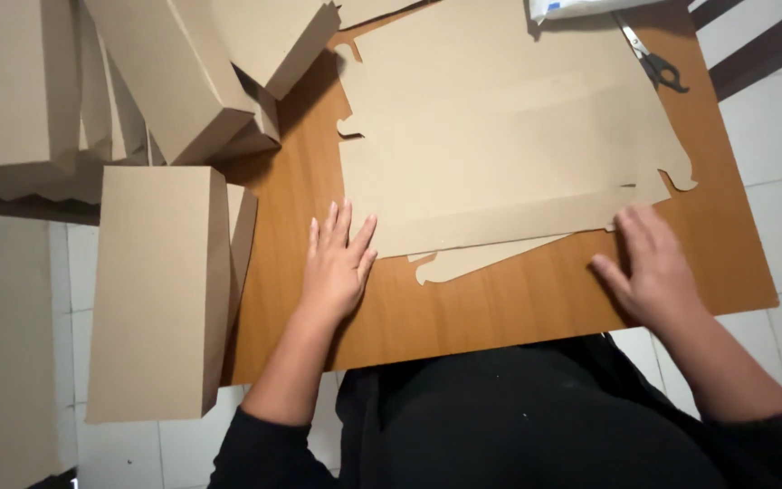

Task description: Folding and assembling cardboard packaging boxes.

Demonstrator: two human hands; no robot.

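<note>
Hands first: left hand (337, 263) lies flat and spread on the wooden desk (500, 312), fingertips touching the near edge of the flat die-cut cardboard blank (500, 154); right hand (653, 263) rests open-palmed at its near right corner, gripping nothing. Looks like squaring up before a fold; next move needs a firm pinch on the near flap. Blank's long axis runs left-right. Folded boxes (160, 290) stack left, scissors (649, 59) sit far right.

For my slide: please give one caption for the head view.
Both hands rest flat beside die-cut cardboard sheets.
</note>
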